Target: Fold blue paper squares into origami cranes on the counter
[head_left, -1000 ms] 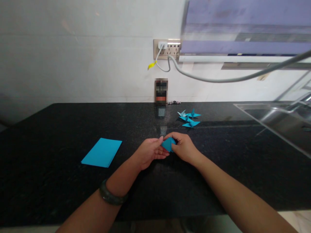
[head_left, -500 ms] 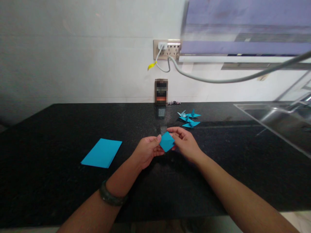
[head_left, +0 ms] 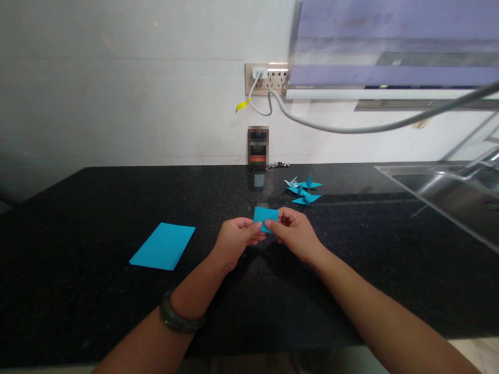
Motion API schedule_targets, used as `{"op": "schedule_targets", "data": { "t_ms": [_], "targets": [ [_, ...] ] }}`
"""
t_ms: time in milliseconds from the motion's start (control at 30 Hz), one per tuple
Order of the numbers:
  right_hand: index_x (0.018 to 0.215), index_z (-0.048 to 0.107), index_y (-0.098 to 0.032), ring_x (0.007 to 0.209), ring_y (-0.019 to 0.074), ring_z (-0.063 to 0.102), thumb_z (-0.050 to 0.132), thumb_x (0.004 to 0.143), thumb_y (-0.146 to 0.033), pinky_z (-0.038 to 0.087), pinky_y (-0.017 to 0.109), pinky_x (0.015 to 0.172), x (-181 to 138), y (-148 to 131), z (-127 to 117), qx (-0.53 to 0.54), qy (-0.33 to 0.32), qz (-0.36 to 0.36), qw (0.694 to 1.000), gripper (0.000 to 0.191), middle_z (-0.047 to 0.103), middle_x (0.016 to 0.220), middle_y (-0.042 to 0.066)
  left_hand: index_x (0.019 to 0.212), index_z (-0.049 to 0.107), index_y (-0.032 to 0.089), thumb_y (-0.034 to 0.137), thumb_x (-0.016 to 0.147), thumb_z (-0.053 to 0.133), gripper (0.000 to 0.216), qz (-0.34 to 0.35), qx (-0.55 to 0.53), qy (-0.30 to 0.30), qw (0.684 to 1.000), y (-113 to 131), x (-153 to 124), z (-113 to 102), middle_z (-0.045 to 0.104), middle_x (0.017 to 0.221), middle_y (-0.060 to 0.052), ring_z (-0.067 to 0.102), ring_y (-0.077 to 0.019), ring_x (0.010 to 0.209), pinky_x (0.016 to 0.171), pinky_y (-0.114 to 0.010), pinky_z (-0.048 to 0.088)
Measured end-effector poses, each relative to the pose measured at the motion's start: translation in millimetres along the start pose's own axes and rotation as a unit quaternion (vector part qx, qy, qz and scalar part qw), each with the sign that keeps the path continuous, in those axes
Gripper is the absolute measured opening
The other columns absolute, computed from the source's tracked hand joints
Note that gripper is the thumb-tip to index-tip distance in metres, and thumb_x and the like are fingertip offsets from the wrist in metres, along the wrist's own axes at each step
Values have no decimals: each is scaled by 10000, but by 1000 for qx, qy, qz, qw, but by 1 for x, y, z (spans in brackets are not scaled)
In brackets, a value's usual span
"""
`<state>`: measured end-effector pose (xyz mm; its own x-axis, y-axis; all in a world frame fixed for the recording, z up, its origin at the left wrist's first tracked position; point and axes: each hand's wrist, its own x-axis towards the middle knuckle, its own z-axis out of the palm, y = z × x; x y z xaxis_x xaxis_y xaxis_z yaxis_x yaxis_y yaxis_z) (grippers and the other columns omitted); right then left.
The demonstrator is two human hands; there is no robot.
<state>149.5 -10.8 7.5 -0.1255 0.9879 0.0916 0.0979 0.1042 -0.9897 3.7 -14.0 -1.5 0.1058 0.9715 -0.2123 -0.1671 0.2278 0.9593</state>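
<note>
Head view: black counter (head_left: 97, 208) ahead, a stack of blue sheets (head_left: 162, 245) lying flat, well off to the left. Beyond the hands, three small folded figures (head_left: 303, 190) sit in a cluster; a blurred box (head_left: 258, 147) stands at the wall, and a sink (head_left: 448, 192) runs along the far right. Centre stage, a folded paper (head_left: 265, 216) is held up just above the counter. The left hand (head_left: 236, 240) pinches its lower left corner, the right hand (head_left: 294, 234) its lower right. Fingertips cover the bottom edge. Its long axis runs left to right, flat face towards the camera.
</note>
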Motion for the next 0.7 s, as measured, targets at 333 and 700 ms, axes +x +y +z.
{"op": "schedule_targets", "data": {
  "t_ms": [333,700],
  "targets": [
    [625,518,-164,474,75,404,633,661,-383,342,202,417,0,0,-1,-10,-17,-1,1000,250,487,552,-36,616,628,112,290,631,701,193,-16,53,-30,998,3,-5,2,663,588,-56,596,-120,527,519,-225,442],
    [522,456,-173,415,83,366,473,774,-499,291,216,401,2,3,-6,-33,-15,-14,999,412,391,448,-43,676,632,117,324,595,720,239,23,58,-16,998,2,-5,4,636,575,-24,565,-106,526,513,-215,417]
  ]
}}
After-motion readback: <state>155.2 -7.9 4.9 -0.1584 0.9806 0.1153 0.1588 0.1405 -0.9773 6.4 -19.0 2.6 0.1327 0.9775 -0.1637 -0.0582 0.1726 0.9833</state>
